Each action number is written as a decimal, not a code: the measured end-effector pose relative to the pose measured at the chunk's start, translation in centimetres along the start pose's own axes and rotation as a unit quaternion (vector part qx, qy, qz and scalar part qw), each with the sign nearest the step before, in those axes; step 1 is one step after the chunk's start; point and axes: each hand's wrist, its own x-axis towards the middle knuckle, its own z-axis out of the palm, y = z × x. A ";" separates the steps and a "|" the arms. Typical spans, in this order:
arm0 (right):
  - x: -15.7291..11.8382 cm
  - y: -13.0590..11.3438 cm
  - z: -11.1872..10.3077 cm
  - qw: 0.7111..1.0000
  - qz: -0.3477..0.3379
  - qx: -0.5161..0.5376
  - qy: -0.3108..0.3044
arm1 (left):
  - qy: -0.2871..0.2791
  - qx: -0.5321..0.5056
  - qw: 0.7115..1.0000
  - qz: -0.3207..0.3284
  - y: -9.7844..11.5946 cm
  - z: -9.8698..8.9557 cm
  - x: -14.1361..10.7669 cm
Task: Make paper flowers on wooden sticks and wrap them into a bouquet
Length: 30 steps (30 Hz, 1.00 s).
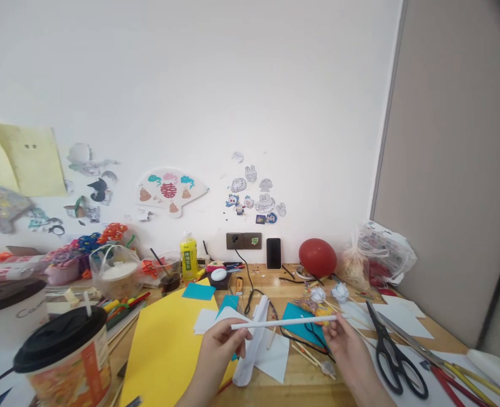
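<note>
A thin white rolled paper tube (283, 322) stretches level between my two hands above the table. My left hand (223, 346) pinches its left end between thumb and fingers. At the other end, my right hand (345, 339) grips the tip with its fingertips. Below the tube lies a wider, loosely rolled white paper (252, 353), slanting away from me. White sheets (275, 359) and blue paper pieces (299, 316) lie around it. A big yellow sheet (160, 345) is under and beside my left forearm.
Black-handled scissors (391, 356) and red and yellow-handled tools (453, 373) lie at the right. A lidded cup (65, 356) stands front left. At the back are a yellow bottle (188, 257), a phone (274, 253) and a red balloon (317, 257). A black cable (250, 282) crosses the table.
</note>
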 end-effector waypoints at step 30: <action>0.6 -2.7 0.5 0.983 -0.046 -0.175 -0.024 | 0.055 -0.006 0.953 0.298 11.0 1.3 1.5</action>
